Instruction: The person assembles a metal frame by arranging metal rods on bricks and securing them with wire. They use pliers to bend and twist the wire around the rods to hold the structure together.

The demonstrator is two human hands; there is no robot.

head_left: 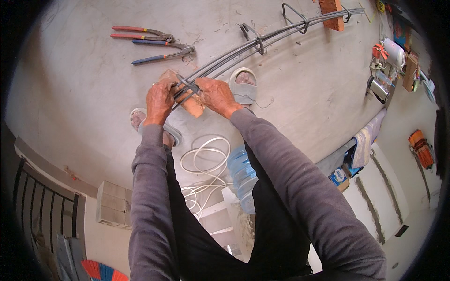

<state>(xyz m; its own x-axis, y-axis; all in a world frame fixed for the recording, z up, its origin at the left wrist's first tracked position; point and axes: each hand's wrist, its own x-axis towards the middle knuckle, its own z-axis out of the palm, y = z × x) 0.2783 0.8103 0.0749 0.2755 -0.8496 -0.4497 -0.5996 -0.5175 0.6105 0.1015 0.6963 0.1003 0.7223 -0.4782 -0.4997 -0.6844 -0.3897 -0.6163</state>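
Note:
A bundle of thin steel rods (pixel 281 32) runs from between my hands toward the far right, with bent wire stirrups (pixel 253 39) around it at intervals. At the near end, my left hand (pixel 161 97) has its fingers closed on a steel stirrup (pixel 189 85) that crosses the rods. My right hand (pixel 216 95) is closed at the other side of that same stirrup, against the rods; its fingertips are partly hidden. Just under the rod ends lies an orange brick (pixel 193 107). Another brick (pixel 332 18) props the far end.
Red-handled pincers (pixel 140 33) and blue-handled pincers (pixel 161 50) lie on the floor at the far left. White hose (pixel 205 149) coils near a blue water bottle (pixel 241 173) between my legs. My sandalled feet flank the near brick. A kettle (pixel 394 52) stands at the right.

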